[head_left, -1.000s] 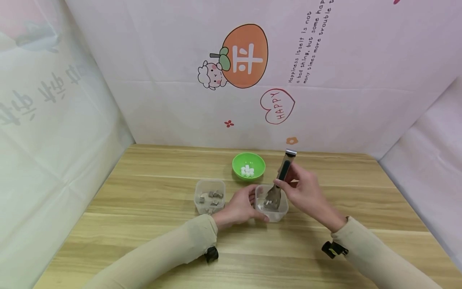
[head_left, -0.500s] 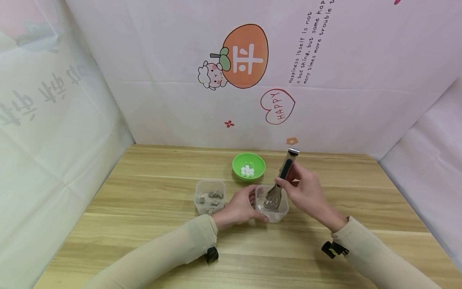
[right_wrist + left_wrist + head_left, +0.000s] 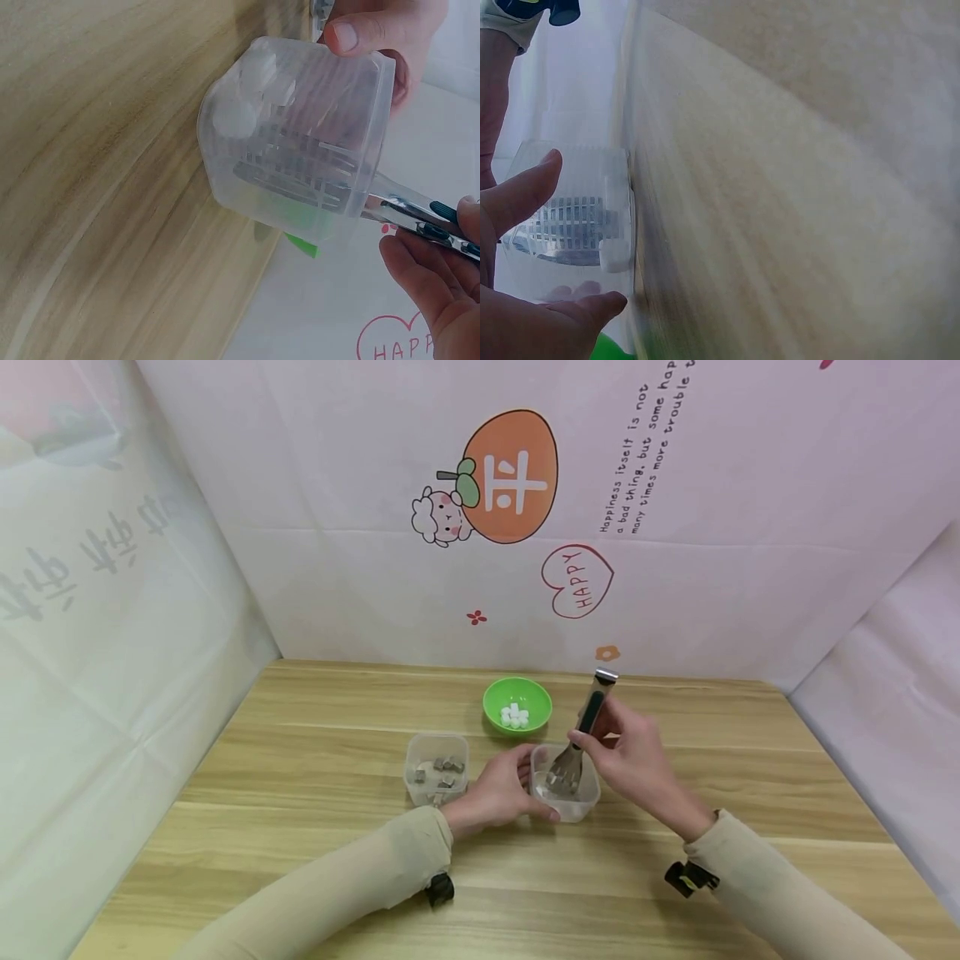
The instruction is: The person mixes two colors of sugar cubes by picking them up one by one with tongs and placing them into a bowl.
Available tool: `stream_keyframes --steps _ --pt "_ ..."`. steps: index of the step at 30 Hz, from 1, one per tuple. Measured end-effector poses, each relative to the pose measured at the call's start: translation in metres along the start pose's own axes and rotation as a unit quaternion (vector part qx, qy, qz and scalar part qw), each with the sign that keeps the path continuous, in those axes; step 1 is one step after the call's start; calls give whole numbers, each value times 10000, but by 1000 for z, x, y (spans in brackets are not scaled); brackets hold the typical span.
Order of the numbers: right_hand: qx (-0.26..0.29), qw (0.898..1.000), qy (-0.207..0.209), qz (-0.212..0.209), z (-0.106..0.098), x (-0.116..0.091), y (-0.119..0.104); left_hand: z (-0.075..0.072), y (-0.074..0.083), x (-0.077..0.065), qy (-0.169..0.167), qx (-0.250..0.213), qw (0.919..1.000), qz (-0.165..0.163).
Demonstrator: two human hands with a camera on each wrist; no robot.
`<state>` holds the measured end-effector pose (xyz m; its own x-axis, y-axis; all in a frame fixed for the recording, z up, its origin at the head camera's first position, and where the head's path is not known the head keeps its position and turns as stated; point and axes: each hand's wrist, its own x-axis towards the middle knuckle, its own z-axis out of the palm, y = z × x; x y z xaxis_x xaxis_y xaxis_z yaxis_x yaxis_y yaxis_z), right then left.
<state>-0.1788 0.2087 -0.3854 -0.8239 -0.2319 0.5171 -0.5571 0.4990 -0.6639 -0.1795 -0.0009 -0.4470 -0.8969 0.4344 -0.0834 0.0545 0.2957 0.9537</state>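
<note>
My left hand point(image 3: 498, 787) holds a clear plastic container point(image 3: 300, 71) by its left side, thumb toward the front and fingers behind. With my right hand point(image 3: 633, 756) I grip metal tongs point(image 3: 592, 714) with dark green handle pads. Their slotted heads point(image 3: 566, 225) point down inside the container, close together. White rounded pieces point(image 3: 235, 118) show through the container's wall near its bottom, in the right wrist view. Whether the tongs pinch any of them I cannot tell.
A green bowl point(image 3: 491, 710) with several small white pieces point(image 3: 514, 717) stands behind the container. Left of my left hand sits a second clear container point(image 3: 412, 752) holding several grey cubes point(image 3: 450, 764). Behind the wooden table point(image 3: 337, 710) hangs a printed white cloth point(image 3: 337, 593).
The tongs have shifted and tilted slightly inside the container, their top end moving a little right and then back left. My left hand and the container stay in place.
</note>
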Motion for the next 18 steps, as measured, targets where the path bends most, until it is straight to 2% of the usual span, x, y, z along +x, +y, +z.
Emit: stream_keyframes --steps 11,18 --pt "-164 9998 1 -118 6 1 -4 -1 2 -1 15 50 10000 -24" --pt "-174 9998 97 -33 6 1 -4 0 1 -2 17 108 9999 -39"
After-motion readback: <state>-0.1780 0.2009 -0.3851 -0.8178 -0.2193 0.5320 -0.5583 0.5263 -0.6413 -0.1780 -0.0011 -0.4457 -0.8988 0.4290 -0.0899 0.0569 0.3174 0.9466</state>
